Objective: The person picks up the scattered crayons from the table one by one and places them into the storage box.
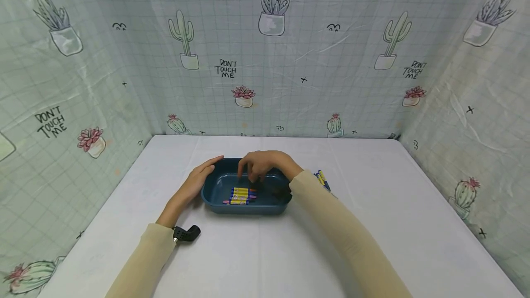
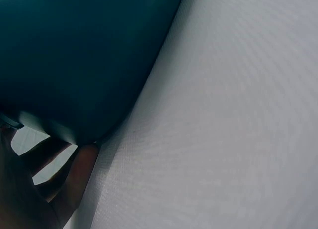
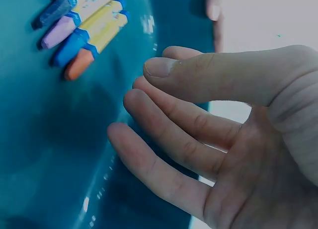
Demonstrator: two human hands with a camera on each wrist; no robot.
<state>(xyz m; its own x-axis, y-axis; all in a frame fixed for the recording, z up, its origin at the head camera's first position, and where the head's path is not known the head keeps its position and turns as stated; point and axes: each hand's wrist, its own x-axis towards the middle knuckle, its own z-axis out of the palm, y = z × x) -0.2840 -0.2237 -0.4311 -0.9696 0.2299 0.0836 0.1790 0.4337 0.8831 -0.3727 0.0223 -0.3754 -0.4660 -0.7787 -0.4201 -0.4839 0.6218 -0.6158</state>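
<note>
Crayons (image 1: 240,196) lie in the blue tray (image 1: 248,209), near and slightly left of the right hand (image 1: 264,163), long axes left-to-right. That nearer hand is empty, fingers loosely parted; the left hand (image 1: 196,181), fingers extended, touches the tray's left end.

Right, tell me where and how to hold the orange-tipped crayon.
Pinch the orange-tipped crayon by its yellow barrel, probably best from above: it lies flat, its far side free and a blue-tipped crayon along its near side.
</note>
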